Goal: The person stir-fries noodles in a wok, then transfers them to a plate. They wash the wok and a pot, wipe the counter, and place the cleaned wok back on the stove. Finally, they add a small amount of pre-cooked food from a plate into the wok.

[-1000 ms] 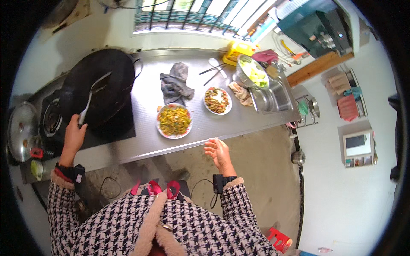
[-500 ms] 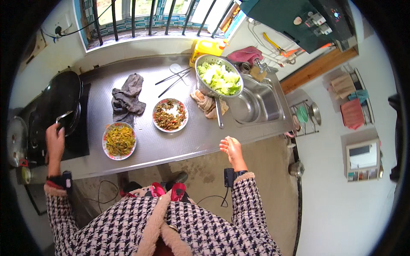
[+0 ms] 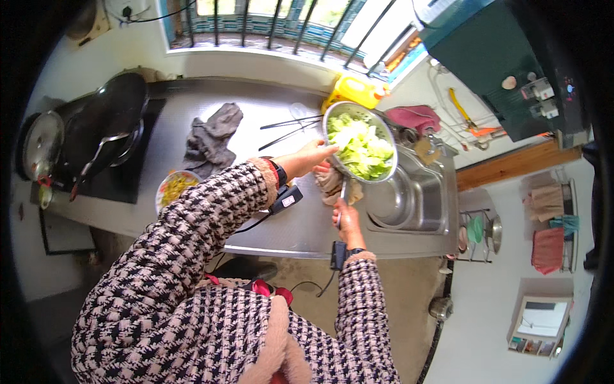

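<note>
A metal colander (image 3: 393,163) piled with chopped green leaves (image 3: 361,146) stands beside the sink, over a crumpled tan cloth (image 3: 329,185). My right hand (image 3: 347,221) is closed around its long handle. At the colander's near left rim, my left hand (image 3: 310,159) is closed, gripping the edge; some of its fingers are hidden underneath. Far left, a black wok (image 3: 105,118) sits on the stove with a metal spatula (image 3: 96,157) resting in it, its handle over the near rim. My left sleeve partly covers a plate of yellow-green food (image 3: 176,187).
Chopsticks (image 3: 288,131) and a dark grey cloth (image 3: 213,137) lie on the steel counter (image 3: 173,121). A yellow jug (image 3: 352,91) stands behind the colander. To its right is the sink (image 3: 435,211). A glass lid (image 3: 43,144) is left of the wok.
My left hand has let go of the spatula and crossed right to the colander's rim. My right hand has moved up from below the counter edge and taken hold of the handle.
</note>
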The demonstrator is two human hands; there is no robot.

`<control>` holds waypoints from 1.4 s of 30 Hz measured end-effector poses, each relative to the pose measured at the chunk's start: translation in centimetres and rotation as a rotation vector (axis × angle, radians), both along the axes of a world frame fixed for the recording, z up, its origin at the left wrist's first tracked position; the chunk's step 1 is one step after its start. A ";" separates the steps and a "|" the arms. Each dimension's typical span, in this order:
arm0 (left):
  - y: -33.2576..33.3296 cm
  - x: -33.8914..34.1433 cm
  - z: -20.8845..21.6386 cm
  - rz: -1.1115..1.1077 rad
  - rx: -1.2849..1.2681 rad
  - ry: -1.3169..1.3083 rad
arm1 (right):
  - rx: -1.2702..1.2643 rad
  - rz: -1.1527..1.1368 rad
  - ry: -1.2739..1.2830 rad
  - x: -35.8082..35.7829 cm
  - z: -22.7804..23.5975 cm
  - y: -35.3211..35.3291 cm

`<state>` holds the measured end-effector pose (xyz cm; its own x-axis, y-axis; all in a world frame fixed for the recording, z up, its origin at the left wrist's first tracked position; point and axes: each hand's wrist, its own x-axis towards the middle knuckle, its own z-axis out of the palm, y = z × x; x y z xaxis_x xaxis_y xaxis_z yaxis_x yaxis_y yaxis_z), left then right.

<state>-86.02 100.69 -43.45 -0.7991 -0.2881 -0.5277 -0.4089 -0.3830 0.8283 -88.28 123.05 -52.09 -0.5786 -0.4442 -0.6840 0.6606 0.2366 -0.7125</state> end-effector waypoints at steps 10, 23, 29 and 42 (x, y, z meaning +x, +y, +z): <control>0.4 -4.0 -0.9 0.122 0.075 -0.108 | -0.037 -0.145 0.054 0.9 2.0 0.6; -7.5 9.4 5.1 0.358 0.171 0.022 | 0.176 -0.192 0.186 -10.6 1.8 16.2; -11.1 11.6 0.8 0.531 -0.023 -0.134 | 0.796 0.081 0.429 -14.8 -5.5 18.7; -13.9 8.3 -2.1 0.677 0.065 -0.175 | 0.672 0.167 0.269 -13.7 -7.5 13.2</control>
<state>-77.76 86.79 -45.58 -0.3569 -0.6559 -0.6651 -0.1878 -0.6471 0.7390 -101.96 136.26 -59.54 -0.7261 -0.0768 -0.6833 0.4008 0.7602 -0.5113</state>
